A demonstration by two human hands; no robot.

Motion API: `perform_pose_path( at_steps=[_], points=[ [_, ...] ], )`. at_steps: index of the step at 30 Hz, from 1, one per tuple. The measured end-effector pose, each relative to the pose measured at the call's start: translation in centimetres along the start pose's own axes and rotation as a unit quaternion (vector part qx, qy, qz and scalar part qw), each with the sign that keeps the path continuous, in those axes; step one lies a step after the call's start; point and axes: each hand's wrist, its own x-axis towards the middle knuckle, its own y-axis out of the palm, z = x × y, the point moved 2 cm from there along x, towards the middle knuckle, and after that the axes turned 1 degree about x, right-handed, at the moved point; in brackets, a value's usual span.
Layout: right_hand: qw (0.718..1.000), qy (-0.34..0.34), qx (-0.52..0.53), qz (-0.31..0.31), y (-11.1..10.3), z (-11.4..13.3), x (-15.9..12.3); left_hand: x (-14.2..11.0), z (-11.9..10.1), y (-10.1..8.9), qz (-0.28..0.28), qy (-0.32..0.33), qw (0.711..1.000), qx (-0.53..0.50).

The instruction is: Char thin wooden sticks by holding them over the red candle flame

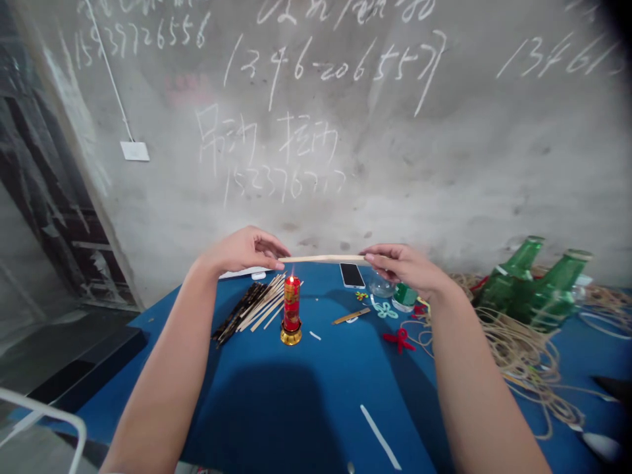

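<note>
Between the two grips, a thin pale wooden strip (323,259) is held level above the blue desk (276,421). The left grip (245,251) pinches one end, and the right grip (397,264) is closed on the other end. Just under the strip, near the left grip, a red candle (291,304) burns, and a black phone (352,275) lies near the right grip.

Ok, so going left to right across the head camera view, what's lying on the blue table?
Bundle of dark and pale thin strips, lit red candle in a gold holder, short wooden slat, red knotted cord, tangled pale cord.
</note>
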Motion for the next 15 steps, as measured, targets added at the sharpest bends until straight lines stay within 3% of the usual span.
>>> perform_pose_path(
  at_steps=[6, 12, 15],
  points=[
    [0.999, 0.015, -0.027, 0.029, 1.0, 0.5, -0.4, -1.7, 2.0, 0.9, -0.099, -0.008, 0.994, -0.053],
    [0.996, 0.018, -0.061, 0.060, 3.1, 1.1, -0.5, -3.2, 6.6, 4.3, -0.297, 0.029, 0.940, -0.166],
    [0.994, 0.019, -0.082, 0.062, 3.0, 0.4, -0.2, -3.4, 8.1, 5.4, -0.314, 0.011, 0.932, -0.182]
  ],
)
